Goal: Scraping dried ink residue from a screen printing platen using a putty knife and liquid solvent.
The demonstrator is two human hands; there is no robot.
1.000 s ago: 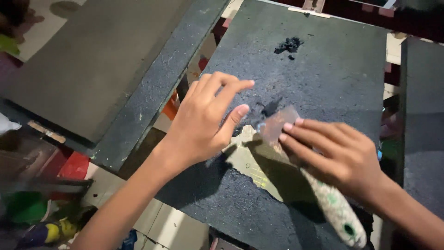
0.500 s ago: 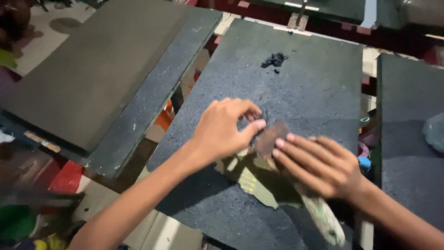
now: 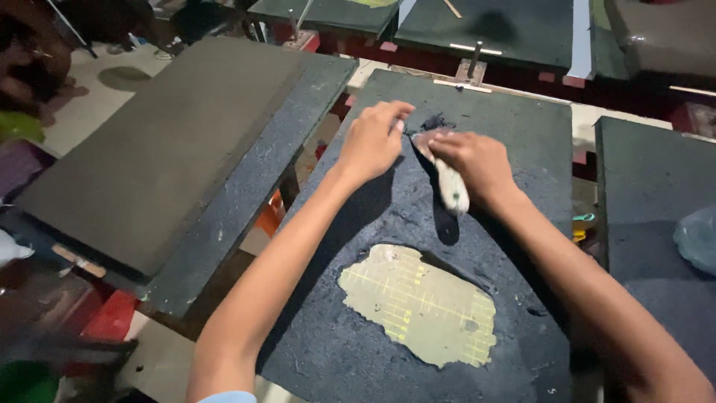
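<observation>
Two hands at work: right hand (image 3: 477,160) clenching scraper (image 3: 447,179), left hand (image 3: 373,142) loose, steadying board (image 3: 358,351); keep blade flat.

Hidden grip at the dark bench (image 3: 522,134)
The right hand (image 3: 473,160) covers the upper handle of the tool (image 3: 453,190); its working end is too small to tell, and the forearm leaves frame lower right

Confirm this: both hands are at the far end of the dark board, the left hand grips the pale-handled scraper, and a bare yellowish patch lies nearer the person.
Not quite: the right hand grips the pale-handled scraper, not the left hand, which presses on the dark board beside the blade. The head view shows this. The bare yellowish patch does lie nearer the person.
</observation>
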